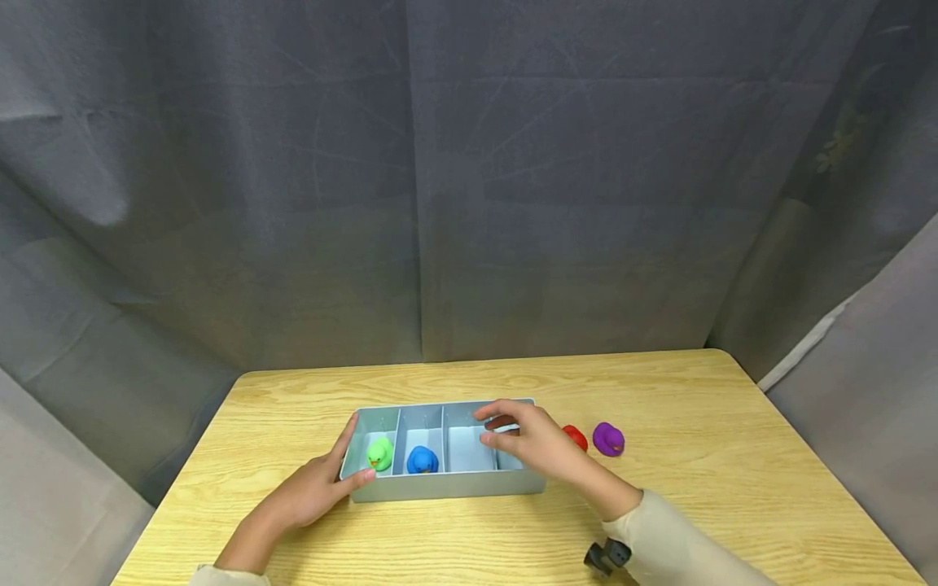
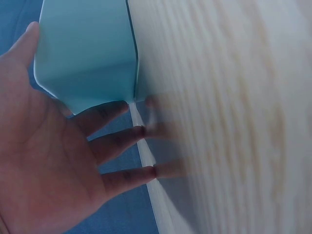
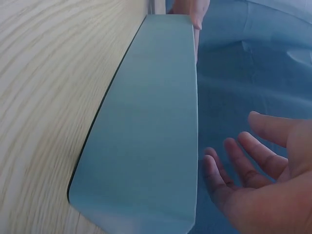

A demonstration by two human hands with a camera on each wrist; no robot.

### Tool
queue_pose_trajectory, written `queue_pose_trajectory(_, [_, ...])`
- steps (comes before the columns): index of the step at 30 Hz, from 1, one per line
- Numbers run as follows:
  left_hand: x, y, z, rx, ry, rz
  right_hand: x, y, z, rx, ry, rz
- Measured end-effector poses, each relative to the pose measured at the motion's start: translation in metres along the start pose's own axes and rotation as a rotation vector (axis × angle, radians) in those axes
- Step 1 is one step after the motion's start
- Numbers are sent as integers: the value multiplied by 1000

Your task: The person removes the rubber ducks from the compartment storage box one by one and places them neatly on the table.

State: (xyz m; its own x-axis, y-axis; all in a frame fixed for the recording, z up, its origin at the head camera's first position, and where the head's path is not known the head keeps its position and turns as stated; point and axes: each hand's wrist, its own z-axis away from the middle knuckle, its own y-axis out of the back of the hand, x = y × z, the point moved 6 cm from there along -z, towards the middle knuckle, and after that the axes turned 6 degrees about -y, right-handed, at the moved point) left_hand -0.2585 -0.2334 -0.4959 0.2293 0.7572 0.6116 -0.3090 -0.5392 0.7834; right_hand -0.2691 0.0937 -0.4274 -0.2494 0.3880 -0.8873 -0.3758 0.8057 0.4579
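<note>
A long grey-blue divided tray (image 1: pixel 449 487) sits on the table in the head view. Its leftmost compartment holds a green rubber duck (image 1: pixel 380 453), and the one beside it a blue rubber duck (image 1: pixel 422 460). My left hand (image 1: pixel 315 488) rests against the tray's left end, thumb on the near rim. In the left wrist view its other fingers (image 2: pixel 119 144) reach out straight, tips down at the tabletop. Above the tray's right half hovers my right hand (image 1: pixel 531 439), fingers loosely bent and apart, nothing between them. It hides part of the rightmost compartment.
Right of the tray, a red rubber duck (image 1: pixel 576 437) shows partly behind my right hand. Next to it lies a purple rubber duck (image 1: pixel 608 439). Grey curtains (image 1: pixel 469 203) hang behind the wooden table (image 1: pixel 696 456) and at both sides.
</note>
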Motion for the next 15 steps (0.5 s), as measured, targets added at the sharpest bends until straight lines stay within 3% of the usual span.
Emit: queue_pose_trajectory(15, [0, 0, 0, -1, 5, -5, -6, -29, -12, -59, -8, -22])
